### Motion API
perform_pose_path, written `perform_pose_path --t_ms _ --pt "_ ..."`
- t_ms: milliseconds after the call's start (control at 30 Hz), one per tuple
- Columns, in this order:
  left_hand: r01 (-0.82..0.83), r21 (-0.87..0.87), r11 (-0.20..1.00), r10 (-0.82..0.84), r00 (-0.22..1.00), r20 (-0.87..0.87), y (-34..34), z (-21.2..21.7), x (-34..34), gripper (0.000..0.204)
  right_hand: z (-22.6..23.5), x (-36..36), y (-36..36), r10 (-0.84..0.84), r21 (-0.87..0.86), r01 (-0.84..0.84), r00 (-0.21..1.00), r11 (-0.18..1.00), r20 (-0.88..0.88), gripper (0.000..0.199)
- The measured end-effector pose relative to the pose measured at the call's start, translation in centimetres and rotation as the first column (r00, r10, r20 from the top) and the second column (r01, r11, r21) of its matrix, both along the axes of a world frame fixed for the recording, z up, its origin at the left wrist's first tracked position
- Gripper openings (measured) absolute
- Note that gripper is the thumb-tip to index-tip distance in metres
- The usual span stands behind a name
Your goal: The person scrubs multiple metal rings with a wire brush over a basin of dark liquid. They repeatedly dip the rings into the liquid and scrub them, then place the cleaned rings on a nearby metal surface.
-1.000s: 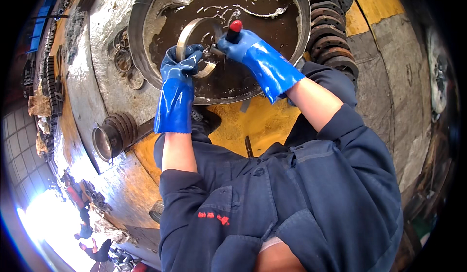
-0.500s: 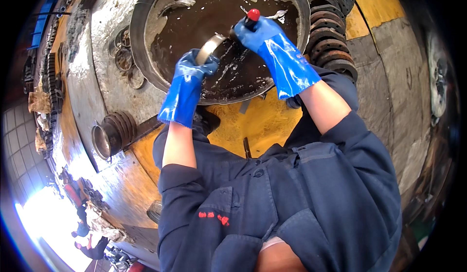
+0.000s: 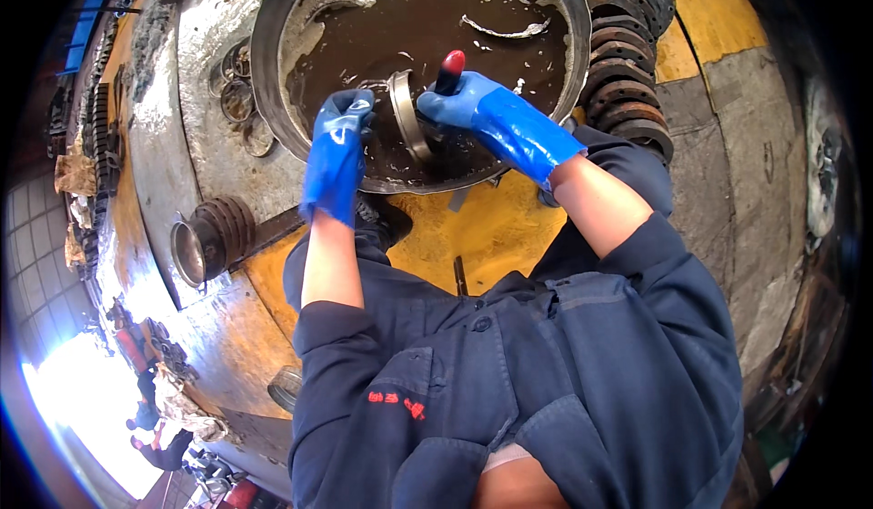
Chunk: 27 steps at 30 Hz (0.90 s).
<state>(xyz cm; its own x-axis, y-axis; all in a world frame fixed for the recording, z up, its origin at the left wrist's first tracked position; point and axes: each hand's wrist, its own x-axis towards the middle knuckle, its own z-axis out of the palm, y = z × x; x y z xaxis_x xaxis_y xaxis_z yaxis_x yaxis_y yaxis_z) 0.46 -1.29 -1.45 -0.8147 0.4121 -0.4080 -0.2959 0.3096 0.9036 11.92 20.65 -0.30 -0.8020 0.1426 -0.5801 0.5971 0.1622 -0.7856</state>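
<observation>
Both my hands wear long blue rubber gloves over a large round metal basin point(image 3: 265, 72) of dark liquid. My right hand point(image 3: 459, 100) is closed around the dark handle of a red-tipped tool point(image 3: 453, 61); the tool's working end is hidden. A metal ring point(image 3: 406, 118) stands tilted against the right hand's fingers, its lower edge close to the liquid; I cannot tell whether they or the tool support it. Left of the ring, apart from it, my left hand point(image 3: 344, 118) has curled fingers. Whatever that hand may hold is hidden.
Dark discs point(image 3: 623, 63) are stacked in a row right of the basin. Several thin rings point(image 3: 238, 100) lie to its left. A ribbed cylindrical part point(image 3: 214, 241) sits at the lower left. Pale foam point(image 3: 505, 29) floats on the liquid. A person point(image 3: 164, 450) is far off at lower left.
The left hand has let go of the ring and moved slightly left. The ring is now upright beside the right hand, which has moved lower and left with the red-tipped tool.
</observation>
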Motion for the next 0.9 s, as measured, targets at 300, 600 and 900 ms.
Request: perform_pose_path --t_ms 300,600,900 --pt "0.015 0.154 0.988 -0.067 0.937 0.342 1.5 0.4 2.0 0.036 -0.4 0.9 -1.3 0.266 0.536 -0.242 0.963 0.808 0.034 0.041" --pt "-0.001 0.199 0.98 -0.083 0.906 0.415 2.3 -0.2 0.9 0.038 3.7 3.0 0.5 0.351 0.458 0.209 0.402 0.864 -0.846 0.026" --pt "0.019 0.165 0.986 -0.08 0.926 0.369 0.9 0.2 0.7 0.053 2.1 1.7 -2.6 0.438 0.477 -0.003 0.403 0.879 -0.804 0.016"
